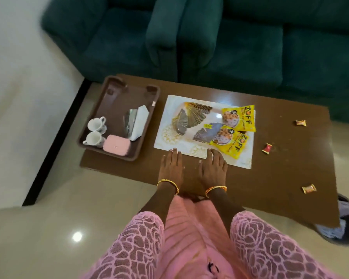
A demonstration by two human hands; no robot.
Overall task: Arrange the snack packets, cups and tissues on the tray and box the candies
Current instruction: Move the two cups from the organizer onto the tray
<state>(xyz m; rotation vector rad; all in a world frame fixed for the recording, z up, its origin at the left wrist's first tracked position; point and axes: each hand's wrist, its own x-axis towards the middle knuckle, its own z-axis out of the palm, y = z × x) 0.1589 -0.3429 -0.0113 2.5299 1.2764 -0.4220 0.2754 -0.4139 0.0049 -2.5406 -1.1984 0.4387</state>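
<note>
A white patterned tray lies in the middle of the brown table, with two yellow snack packets on its right side. A brown tray to the left holds two white cups, a pink box and a pack of tissues. Three wrapped candies lie scattered on the table at the right. My left hand and my right hand lie flat, fingers straight, fingertips touching the white tray's near edge.
A dark green sofa stands right behind the table. A dark round basket with cloth sits on the floor at the table's near right corner. Glossy tiled floor surrounds the table on the left and near side.
</note>
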